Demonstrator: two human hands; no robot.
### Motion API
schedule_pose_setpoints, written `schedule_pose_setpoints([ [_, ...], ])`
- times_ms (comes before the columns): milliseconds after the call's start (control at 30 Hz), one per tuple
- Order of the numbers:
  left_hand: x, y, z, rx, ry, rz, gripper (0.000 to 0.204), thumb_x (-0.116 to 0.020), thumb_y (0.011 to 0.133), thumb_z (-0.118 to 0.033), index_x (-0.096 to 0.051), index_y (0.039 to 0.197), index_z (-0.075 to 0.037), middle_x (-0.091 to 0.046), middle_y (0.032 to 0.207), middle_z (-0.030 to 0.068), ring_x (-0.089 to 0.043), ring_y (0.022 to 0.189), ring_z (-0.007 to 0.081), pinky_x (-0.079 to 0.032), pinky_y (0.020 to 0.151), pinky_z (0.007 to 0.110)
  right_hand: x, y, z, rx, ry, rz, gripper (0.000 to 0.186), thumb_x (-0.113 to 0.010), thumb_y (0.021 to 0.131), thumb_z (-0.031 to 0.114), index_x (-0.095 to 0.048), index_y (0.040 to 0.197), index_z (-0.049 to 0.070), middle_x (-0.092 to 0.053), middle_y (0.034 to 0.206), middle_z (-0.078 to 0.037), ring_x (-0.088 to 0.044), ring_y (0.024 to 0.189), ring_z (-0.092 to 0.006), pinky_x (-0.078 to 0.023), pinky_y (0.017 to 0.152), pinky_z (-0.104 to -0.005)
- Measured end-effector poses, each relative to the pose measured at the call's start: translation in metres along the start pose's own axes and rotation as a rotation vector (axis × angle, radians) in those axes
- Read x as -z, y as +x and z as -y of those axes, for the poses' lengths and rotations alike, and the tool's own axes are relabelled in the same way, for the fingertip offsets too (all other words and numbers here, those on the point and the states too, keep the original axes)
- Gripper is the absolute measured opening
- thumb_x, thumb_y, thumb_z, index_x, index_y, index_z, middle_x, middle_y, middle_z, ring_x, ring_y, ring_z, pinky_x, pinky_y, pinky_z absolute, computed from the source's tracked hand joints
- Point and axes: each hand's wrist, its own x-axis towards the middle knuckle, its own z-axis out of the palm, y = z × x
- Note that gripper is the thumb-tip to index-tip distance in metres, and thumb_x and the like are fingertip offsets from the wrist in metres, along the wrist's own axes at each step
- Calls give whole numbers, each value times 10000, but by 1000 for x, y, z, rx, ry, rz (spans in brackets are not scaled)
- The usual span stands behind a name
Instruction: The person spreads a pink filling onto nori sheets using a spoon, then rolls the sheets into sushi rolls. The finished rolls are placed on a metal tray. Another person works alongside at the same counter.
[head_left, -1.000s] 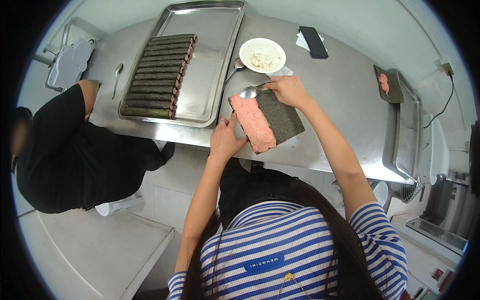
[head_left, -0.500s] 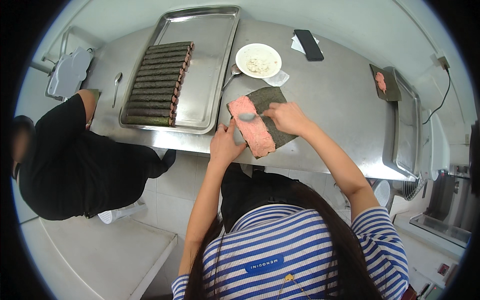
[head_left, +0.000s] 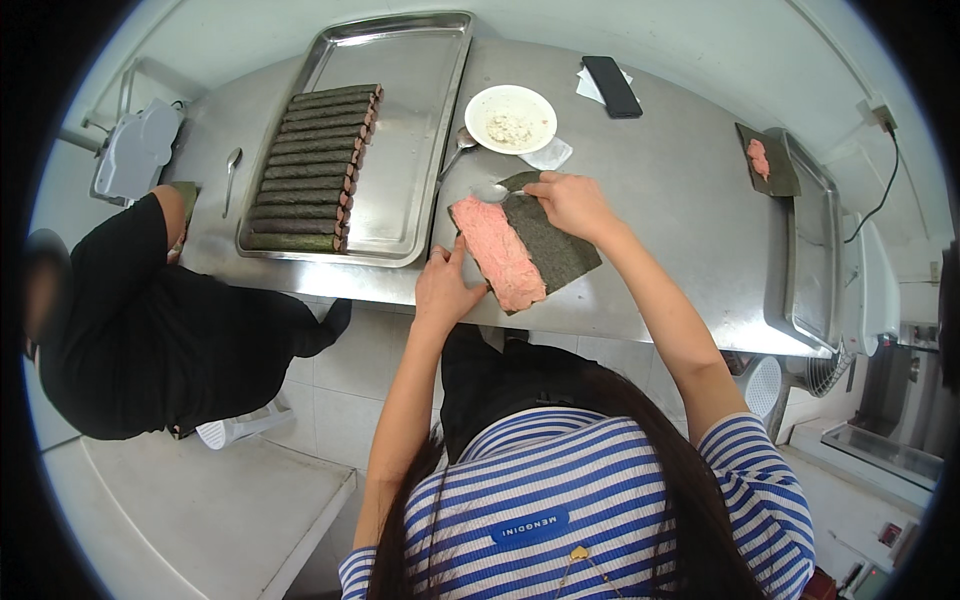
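A dark green seaweed sheet (head_left: 558, 246) lies on the metal table in front of me, with a flat band of pink meat paste (head_left: 500, 255) along its left part. My right hand (head_left: 575, 205) is closed round the handle of a metal spoon (head_left: 490, 193), whose bowl is at the far end of the paste. Thumb and index finger of my left hand (head_left: 447, 286) are spread against the sheet's left edge; the other fingers are partly hidden.
A steel tray (head_left: 405, 190) with several seaweed rolls (head_left: 310, 165) stands left. Beyond the sheet are a white bowl (head_left: 510, 120), another spoon (head_left: 460, 150) and a phone (head_left: 612, 87). Far right, another sheet with paste (head_left: 760, 160) rests by a tray (head_left: 815, 250). A person in black (head_left: 180, 320) is left.
My right hand has moved the spoon away from me, from the upper middle of the paste to its far end. My left hand stays at the sheet's edge.
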Motion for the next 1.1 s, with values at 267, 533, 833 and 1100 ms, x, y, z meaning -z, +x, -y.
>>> schedule_pose_setpoints([
  [267, -1, 0, 1, -5, 2, 1, 890, -783, 636, -333, -421, 1415, -99, -525, 1079, 166, -612, 929, 321, -521, 774, 401, -13, 6, -11, -23, -56, -89, 295, -533, 799, 97, -706, 1035, 134, -637, 884, -88, -656, 783, -294, -511, 653, -432],
  [533, 1, 0, -1, -3, -1, -6, 901, -792, 629, -338, -420, 1415, -102, -522, 1081, 163, -613, 930, 322, -525, 771, 401, -23, -7, 34, -107, 7, 9, 263, -546, 785, 98, -701, 997, 84, -644, 904, -126, -659, 790, -335, -517, 657, -452],
  [833, 1, -1, -1, -6, 6, -2, 899, -796, 631, -331, -419, 1414, -103, -524, 1087, 172, -602, 967, 325, -517, 796, 405, -10, 2, 27, 8, 86, -45, 287, -552, 759, 76, -714, 994, 106, -651, 899, -125, -655, 787, -339, -505, 641, -462],
  [1100, 6, -1, -6, 41, 23, 54, 882, -799, 649, -330, -414, 1409, -103, -528, 1105, 148, -589, 1007, 303, -515, 829, 395, -1, -45, 24, 75, 18, 208, 343, -565, 712, 49, -720, 1007, 130, -654, 899, -116, -651, 786, -329, -504, 654, -456],
])
